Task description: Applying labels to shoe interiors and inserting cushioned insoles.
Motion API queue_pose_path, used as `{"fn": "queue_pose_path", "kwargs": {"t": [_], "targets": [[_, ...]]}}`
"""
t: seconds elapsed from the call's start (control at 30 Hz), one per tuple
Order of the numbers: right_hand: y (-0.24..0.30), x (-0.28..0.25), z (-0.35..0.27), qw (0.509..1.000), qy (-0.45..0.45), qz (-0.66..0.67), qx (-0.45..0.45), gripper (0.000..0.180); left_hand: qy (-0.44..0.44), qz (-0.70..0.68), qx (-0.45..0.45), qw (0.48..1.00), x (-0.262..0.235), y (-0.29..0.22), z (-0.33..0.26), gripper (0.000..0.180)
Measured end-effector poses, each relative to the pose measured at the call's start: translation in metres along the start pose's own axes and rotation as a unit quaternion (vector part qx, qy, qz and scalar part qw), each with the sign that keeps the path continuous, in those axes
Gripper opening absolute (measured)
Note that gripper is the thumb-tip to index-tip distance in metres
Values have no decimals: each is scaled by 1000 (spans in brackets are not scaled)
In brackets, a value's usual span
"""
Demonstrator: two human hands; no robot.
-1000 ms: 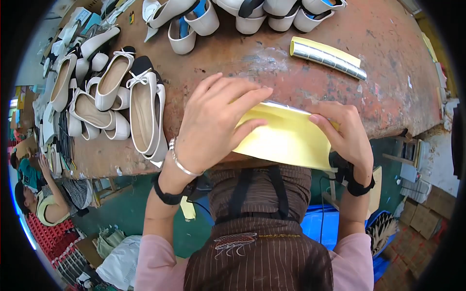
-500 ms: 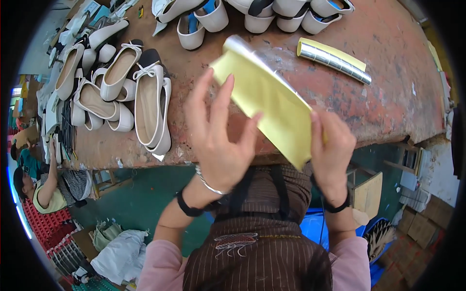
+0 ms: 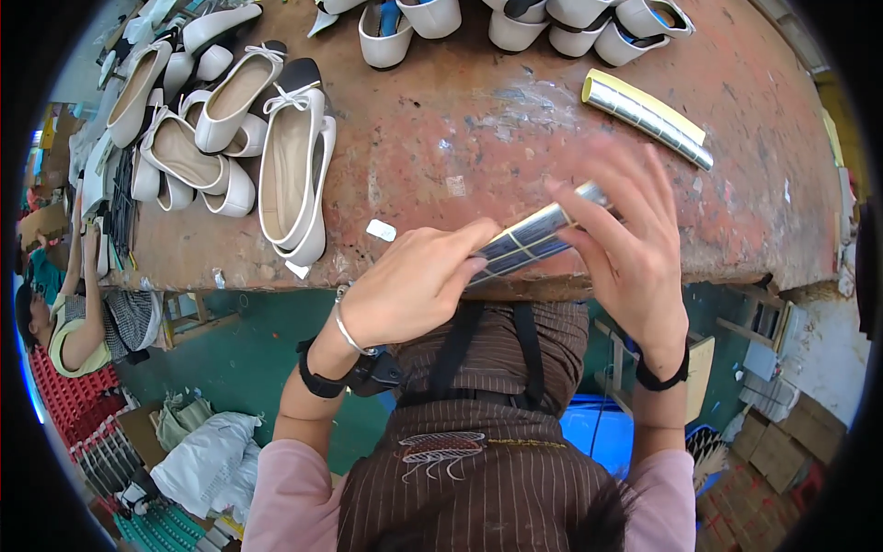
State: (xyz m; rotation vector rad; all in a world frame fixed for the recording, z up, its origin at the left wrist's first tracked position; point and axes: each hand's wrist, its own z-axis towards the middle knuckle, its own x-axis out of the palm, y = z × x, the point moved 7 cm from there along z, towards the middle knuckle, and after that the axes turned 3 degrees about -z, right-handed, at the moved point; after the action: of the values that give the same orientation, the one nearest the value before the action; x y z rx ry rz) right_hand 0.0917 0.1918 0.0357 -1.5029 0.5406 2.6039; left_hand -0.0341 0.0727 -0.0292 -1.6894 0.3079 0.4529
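Observation:
A sheet of silver labels [image 3: 522,243], partly rolled, is in front of me at the table's near edge. My left hand [image 3: 418,281] pinches its left end between thumb and fingers. Around its far right end is my right hand [image 3: 635,235], thumb and fingers apart, the upper fingers smeared by motion; whether a fingertip touches the sheet is unclear. A second curled roll of silver labels with yellow backing [image 3: 648,124] lies farther right on the table. Left of my hands, pale ballet flats with bows and dark toes [image 3: 292,179] stand nested together.
More pale shoes [image 3: 517,32] line the far side of the worn reddish table [image 3: 441,120]. A small white piece [image 3: 381,230] lies near my left hand. Another person [image 3: 78,322] is at the left. White sacks [image 3: 207,465] and a blue bin [image 3: 596,432] stand below the table level.
The sheet has turned from its yellow side to its silver side and come lower, toward the table edge. My left hand has closed on its end; my right hand has opened from its grip.

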Motion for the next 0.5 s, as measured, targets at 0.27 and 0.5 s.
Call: {"fn": "queue_pose_path", "kwargs": {"t": [0.27,0.5], "targets": [[-7,27,-17,936,103,276,192,16,-120,7,23,993,1,-10,-3,16],[-2,16,-21,963,98,200,154,15,-80,-10,8,997,3,-12,-1,14]]}}
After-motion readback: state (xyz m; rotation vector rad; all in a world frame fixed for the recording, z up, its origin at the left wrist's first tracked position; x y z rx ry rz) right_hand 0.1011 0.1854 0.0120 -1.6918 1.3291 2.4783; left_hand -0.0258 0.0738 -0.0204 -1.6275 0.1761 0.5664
